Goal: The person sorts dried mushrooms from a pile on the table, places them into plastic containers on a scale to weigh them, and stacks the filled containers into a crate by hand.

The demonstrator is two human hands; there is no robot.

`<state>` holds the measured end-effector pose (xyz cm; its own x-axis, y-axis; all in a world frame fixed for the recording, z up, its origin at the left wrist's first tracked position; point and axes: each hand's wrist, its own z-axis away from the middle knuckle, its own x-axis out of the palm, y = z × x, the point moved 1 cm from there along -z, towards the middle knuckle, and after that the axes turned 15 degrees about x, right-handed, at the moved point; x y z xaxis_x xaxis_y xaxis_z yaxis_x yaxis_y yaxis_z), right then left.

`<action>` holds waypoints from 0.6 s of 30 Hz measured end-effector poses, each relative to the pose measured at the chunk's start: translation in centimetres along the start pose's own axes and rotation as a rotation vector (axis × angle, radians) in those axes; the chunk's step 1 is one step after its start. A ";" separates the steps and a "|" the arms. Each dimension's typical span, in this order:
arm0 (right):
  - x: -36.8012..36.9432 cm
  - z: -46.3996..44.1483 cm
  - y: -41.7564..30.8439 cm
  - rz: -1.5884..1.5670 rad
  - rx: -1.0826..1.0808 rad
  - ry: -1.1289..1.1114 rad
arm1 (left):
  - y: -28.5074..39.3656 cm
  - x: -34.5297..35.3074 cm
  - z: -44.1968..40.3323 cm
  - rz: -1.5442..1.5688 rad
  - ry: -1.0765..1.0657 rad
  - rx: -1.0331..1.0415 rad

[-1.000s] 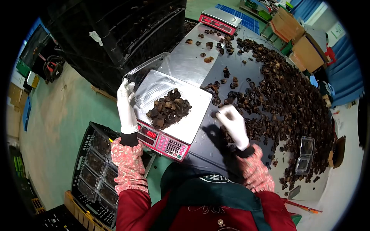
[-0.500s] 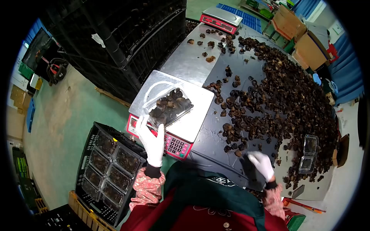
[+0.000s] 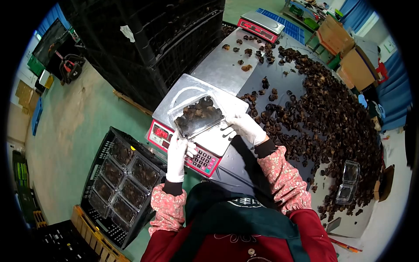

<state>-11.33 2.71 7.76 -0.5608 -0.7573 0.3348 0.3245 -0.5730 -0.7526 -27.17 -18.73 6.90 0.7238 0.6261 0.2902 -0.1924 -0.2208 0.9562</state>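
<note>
A clear plastic clamshell box (image 3: 198, 118) filled with dark, wrinkled mushroom pieces rests tilted on the white top of a red scale (image 3: 238, 108). My left hand (image 3: 178, 155), in a white glove, grips the box's near left corner with curled fingers. At its right corner my right hand (image 3: 245, 126), also gloved, has its fingers closed on the edge. Red digits glow on the scale's display (image 3: 160, 132), left of the keypad. I cannot tell whether the box's lid is fastened.
Loose dark mushrooms (image 3: 331, 113) cover the table's right side. An open clamshell box (image 3: 348, 183) lies among them. A second scale (image 3: 262, 26) stands at the far end. Below left, a black crate (image 3: 98, 172) holds several filled boxes. Stacked black crates (image 3: 144, 48) rise behind the scale.
My right hand has come from the loose mushrooms at the table's near edge to the box's right corner. My left hand stays at the near left corner.
</note>
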 end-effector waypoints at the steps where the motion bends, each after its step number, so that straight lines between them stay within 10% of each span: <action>1: 0.4 0.4 0.2 -0.029 -0.003 0.041 | -0.1 0.0 0.0 0.017 0.012 0.012; 18: -1.7 12.6 8.5 -0.073 -0.086 0.256 | 0.8 -9.4 8.1 -0.085 0.050 0.011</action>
<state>2.04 -4.84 7.92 -0.7584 -0.6044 0.2439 0.2160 -0.5861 -0.7809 -28.78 -30.81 4.61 0.7030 0.6796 0.2095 -0.1241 -0.1728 0.9771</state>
